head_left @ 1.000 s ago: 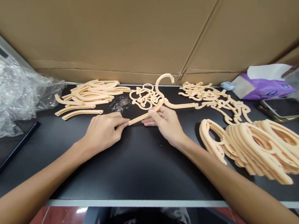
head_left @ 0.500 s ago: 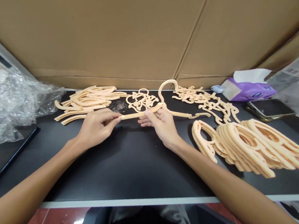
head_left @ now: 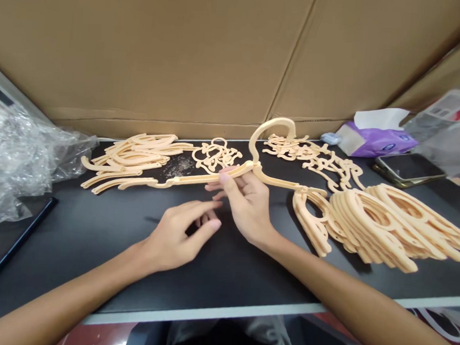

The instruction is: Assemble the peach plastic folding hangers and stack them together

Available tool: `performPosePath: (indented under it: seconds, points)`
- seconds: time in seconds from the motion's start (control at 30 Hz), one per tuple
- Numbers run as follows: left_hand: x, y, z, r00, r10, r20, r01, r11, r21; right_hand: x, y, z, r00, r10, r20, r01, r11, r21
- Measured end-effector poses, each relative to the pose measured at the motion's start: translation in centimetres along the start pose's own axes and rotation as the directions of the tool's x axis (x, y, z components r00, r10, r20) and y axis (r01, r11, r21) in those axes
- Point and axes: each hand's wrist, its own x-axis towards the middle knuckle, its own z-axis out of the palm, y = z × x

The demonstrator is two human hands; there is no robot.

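A cream plastic clothes hanger [head_left: 278, 182] is held above the black table by my right hand [head_left: 247, 200], its thumb and fingers pinching the left arm near the hook. The hook curves upward, and both arms spread out with curved end pieces. Below the hanger's left arm, my left hand [head_left: 186, 232] is empty, thumb and forefinger apart. Loose hanger arms [head_left: 137, 153] lie piled at the back left, and small hook-shaped pieces [head_left: 215, 155] sit in the back middle.
Folded hangers [head_left: 380, 220] are stacked at the right, with loose curved pieces [head_left: 333, 166] behind them. A purple tissue pack [head_left: 378, 140] and a phone [head_left: 409, 168] lie at the back right. Bubble wrap [head_left: 22, 158] and a dark tablet [head_left: 8, 246] occupy the left. Cardboard [head_left: 163, 52] stands behind.
My left hand has let go of the hanger's left arm and moved right and toward me. The hanger, still in my right hand, now shows its left end piece.
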Motion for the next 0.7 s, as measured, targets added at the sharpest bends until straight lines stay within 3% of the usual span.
performPosePath:
  seconds: [0.1,0.2,0.33,0.4,0.5,0.7]
  points:
    - [0.7,-0.3,-0.2,0.949,-0.314,0.003,0.294,0.883,-0.366,-0.5,0.1,0.1,0.997,-0.035,0.063,0.040,0.996,-0.082]
    - [1.5,-0.3,-0.5,0.867,-0.486,0.110,0.425,0.607,-0.672,-0.4,0.4,-0.1,0.996,-0.041,0.079,0.056,0.980,-0.190]
    - [2.1,0.4,-0.7,0.717,-0.633,0.292,0.536,0.233,-0.812,0.1,0.6,-0.3,0.994,-0.016,0.110,0.039,0.978,-0.207]
    - [2.2,0.5,-0.9,0.654,-0.674,0.344,0.546,0.105,-0.831,0.3,0.8,-0.4,0.991,-0.008,0.136,0.036,0.978,-0.205]
    - [2.3,0.5,-1.1,0.621,-0.689,0.374,0.534,0.022,-0.845,0.4,1.0,-0.5,0.984,0.014,0.179,0.028,0.972,-0.231]
    - [2.6,0.5,-1.2,0.591,-0.724,0.355,0.505,-0.011,-0.863,0.6,0.8,-0.6,0.980,0.041,0.195,0.011,0.965,-0.263]
